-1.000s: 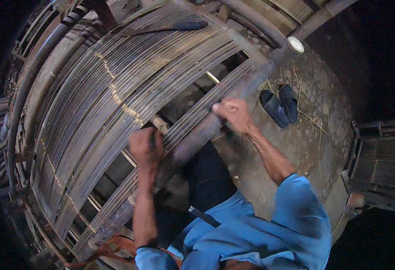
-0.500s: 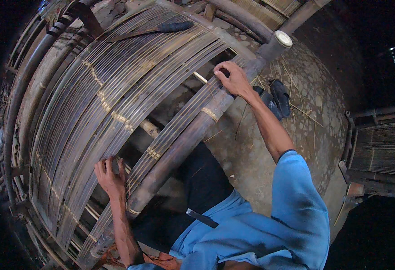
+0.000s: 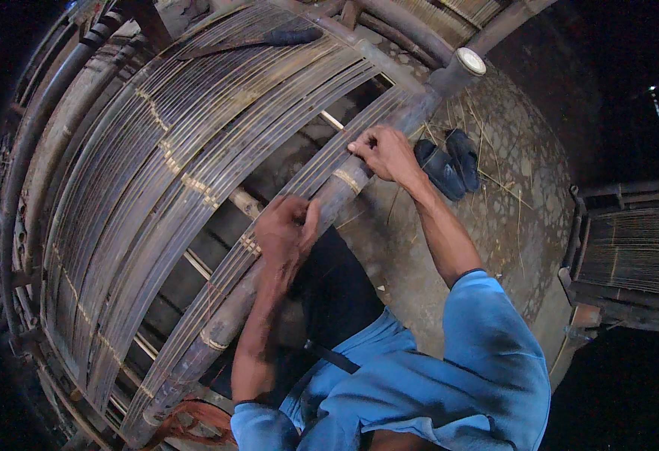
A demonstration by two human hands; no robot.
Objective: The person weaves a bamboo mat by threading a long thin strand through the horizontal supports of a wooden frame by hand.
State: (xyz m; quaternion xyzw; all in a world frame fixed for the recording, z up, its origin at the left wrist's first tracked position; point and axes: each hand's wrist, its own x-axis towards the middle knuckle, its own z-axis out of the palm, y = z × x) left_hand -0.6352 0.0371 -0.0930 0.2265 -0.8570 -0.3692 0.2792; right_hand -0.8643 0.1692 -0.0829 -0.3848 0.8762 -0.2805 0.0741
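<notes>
Thin bamboo slats (image 3: 187,120), tied in rows with pale bindings (image 3: 198,189), form a broad platform. A narrow outer band of slats (image 3: 187,334) runs beside a thick bamboo pole (image 3: 269,286). Above this band, next to a binding by the pole, is my left hand (image 3: 288,229); it is slightly blurred, its fingers curled downward and partly hidden. Farther along, my right hand (image 3: 382,154) rests at the band's edge by the pole. Its thumb and forefinger are pinched together on something too small to make out.
A dark-handled long knife (image 3: 258,43) lies across the far slats. Gaps show cross-poles (image 3: 244,203) under the platform. Dark slippers (image 3: 450,165) and loose strips (image 3: 506,188) lie on the stony floor. At right stands another slatted bamboo piece (image 3: 626,244). Orange-brown cloth (image 3: 194,421) lies near the lower edge.
My left hand has moved up and right along the outer band, toward my right hand. The right hand has shifted slightly nearer along the pole, still pinched.
</notes>
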